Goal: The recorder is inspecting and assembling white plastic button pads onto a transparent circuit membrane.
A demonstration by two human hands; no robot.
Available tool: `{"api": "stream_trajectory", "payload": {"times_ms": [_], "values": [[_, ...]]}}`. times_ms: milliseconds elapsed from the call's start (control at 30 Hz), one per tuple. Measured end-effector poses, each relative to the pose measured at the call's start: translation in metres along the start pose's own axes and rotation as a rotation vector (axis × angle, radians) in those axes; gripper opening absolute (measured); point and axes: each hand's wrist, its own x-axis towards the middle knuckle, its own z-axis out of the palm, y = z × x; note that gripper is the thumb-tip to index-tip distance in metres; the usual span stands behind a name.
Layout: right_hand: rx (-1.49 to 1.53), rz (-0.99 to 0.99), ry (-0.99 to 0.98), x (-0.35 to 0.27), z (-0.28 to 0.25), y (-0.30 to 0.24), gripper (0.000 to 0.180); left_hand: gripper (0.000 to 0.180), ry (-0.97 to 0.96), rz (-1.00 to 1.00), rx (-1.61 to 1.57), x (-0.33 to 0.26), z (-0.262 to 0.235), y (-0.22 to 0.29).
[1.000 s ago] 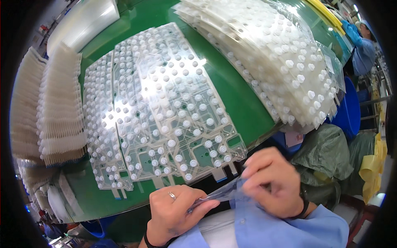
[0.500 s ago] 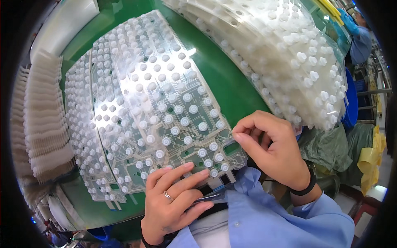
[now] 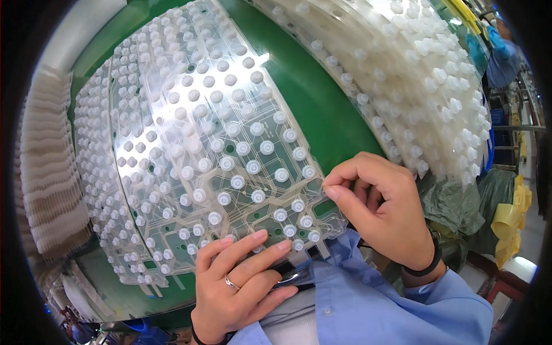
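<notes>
A clear keyboard membrane (image 3: 270, 187) with printed traces and rows of white rubber domes lies on the green table (image 3: 322, 123) in front of me. At its right edge, near the lower right corner, my right hand (image 3: 379, 207) is closed, thumb and forefinger pinched together on the rim. My left hand (image 3: 244, 282), with a ring on one finger, rests over the near edge. Its fingers are stretched out and slightly apart on the sheet, the thumb lying below them. A second domed membrane (image 3: 98, 190) lies on the left, meeting the first along a dark seam.
A thick, fanned stack of domed membranes (image 3: 402, 80) fills the upper right. On the far left stands another pile of sheets (image 3: 54, 172). Green plastic bags (image 3: 451, 204) and a yellow piece (image 3: 512, 224) are at right. A co-worker's blue sleeve (image 3: 503, 63) shows top right.
The view has shifted slightly, so the membranes and the left pile appear further left. My right hand keeps its pinch on the edge; my left fingers stay spread over the near side.
</notes>
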Motion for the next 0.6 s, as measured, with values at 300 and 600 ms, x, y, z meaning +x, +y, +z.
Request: {"api": "stream_trajectory", "payload": {"times_ms": [300, 600], "values": [[-0.015, 0.0, 0.009, 0.0, 0.002, -0.0001, 0.005, 0.029, -0.016, -0.009, -0.008, -0.0002, -0.0011, -0.0003], [-0.118, 0.012, 0.023, -0.0004, 0.0048, -0.0039, 0.007, 0.026, -0.02, -0.032, -0.024, 0.0019, -0.0041, 0.0021]]}}
